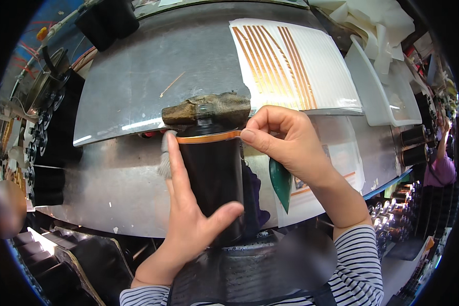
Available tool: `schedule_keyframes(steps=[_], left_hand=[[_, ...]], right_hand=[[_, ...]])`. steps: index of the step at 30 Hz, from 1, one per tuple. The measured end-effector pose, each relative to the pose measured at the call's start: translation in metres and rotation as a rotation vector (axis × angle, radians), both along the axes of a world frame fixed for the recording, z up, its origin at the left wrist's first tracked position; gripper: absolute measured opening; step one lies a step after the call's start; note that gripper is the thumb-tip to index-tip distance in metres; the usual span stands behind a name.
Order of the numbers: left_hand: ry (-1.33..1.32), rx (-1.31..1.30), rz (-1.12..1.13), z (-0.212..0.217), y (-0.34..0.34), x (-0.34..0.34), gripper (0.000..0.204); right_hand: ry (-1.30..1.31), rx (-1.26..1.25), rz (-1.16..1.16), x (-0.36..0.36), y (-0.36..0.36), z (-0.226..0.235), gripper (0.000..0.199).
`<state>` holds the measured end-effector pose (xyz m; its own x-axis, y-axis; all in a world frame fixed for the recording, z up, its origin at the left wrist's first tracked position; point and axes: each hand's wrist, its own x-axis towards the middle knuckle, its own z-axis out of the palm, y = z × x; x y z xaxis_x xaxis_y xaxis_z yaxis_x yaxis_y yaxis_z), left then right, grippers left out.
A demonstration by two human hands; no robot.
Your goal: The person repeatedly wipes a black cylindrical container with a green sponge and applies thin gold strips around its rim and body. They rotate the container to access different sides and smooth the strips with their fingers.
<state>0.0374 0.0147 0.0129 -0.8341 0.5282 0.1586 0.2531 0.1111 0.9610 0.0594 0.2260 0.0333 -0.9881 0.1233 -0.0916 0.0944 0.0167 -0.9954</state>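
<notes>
Centre frame: black upright cylinder (212,183) with copper-coloured band (209,137) round its top. Left hand (188,219) wraps it, fingers closed around the body, index up along the side to steady. Right hand (285,143) pinches the band end, probably pressing it flat. Grey metal bench (127,92) behind.

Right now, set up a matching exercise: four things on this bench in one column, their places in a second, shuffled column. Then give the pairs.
Things:
1. black cylinder
2. copper strips
3. white plastic tray
4. worn hammer

Places:
A. on the white sheet at the far side of the metal bench
B. gripped between the left hand and right hand
C. lying just beyond the cylinder's top
D. at the bench's right end

Pairs: 1-B, 2-A, 3-D, 4-C
</notes>
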Motion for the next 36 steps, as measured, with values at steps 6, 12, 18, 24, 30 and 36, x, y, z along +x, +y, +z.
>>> schedule_keyframes(steps=[6,12,18,24,30,36], left_hand=[[-0.098,0.185,0.098,-0.011,0.002,-0.001,0.084],[0.452,-0.317,0.082,0.016,-0.001,-0.004,0.050],[0.682,-0.601,-0.025,0.034,0.010,-0.006,0.053],[0.745,-0.594,-0.223,0.043,0.017,-0.016,0.054],[-0.102,0.190,-0.016,-0.004,0.002,0.001,0.095],[0.223,0.076,0.081,-0.019,-0.004,-0.003,0.056]], right_hand=[[0.016,0.001,0.025,-0.006,-0.007,0.003,0.012],[0.010,0.010,0.018,-0.006,-0.005,0.000,0.014],[0.046,0.038,-0.011,-0.005,-0.007,-0.001,0.014],[0.034,0.224,-0.029,0.007,0.008,-0.013,0.015],[0.128,0.506,0.019,0.044,-0.024,-0.026,0.039],[0.385,0.871,-0.063,0.060,-0.039,-0.018,0.053]])
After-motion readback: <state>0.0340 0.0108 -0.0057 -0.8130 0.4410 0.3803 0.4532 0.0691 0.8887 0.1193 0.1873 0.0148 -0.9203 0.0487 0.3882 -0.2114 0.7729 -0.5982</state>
